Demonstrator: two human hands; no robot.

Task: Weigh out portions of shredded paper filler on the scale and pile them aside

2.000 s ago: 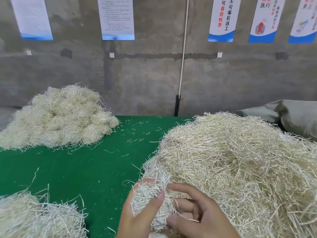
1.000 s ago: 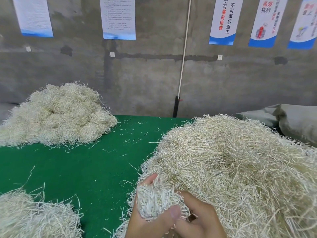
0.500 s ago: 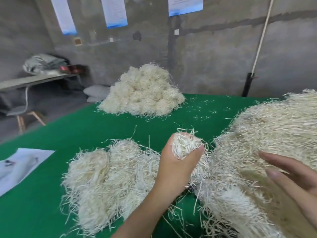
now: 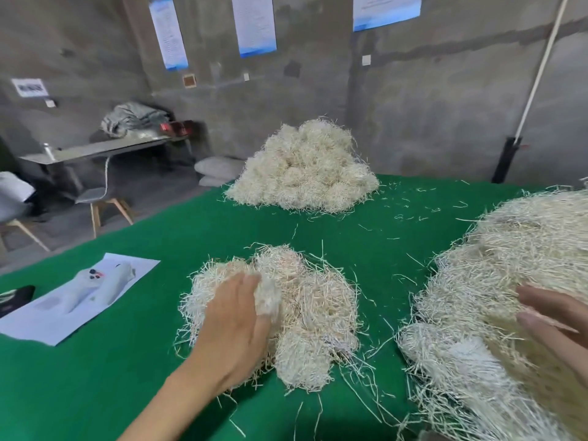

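Observation:
Three masses of cream shredded paper filler lie on the green table (image 4: 159, 361). A pile of rounded wads (image 4: 305, 168) sits at the far edge. A small pile (image 4: 318, 313) lies in the middle. A big loose heap (image 4: 509, 265) fills the right side. My left hand (image 4: 235, 323) is down on the left part of the small pile, its thumb and fingers curled round a blurred clump of filler (image 4: 268, 297). My right hand (image 4: 553, 316) rests on the near face of the big heap with fingers straight.
A white sheet (image 4: 63, 319) at the left carries a white device with small buttons (image 4: 98, 284); a black object (image 4: 14, 299) lies beside it. Loose strands litter the green cloth. Beyond the table stand a chair (image 4: 101, 202), a metal bench (image 4: 105, 148) and the concrete wall.
My view swung left. My left hand pulled a clump from the big heap, carried it left and lowered it onto the small middle pile. My right hand let go and stayed on the heap.

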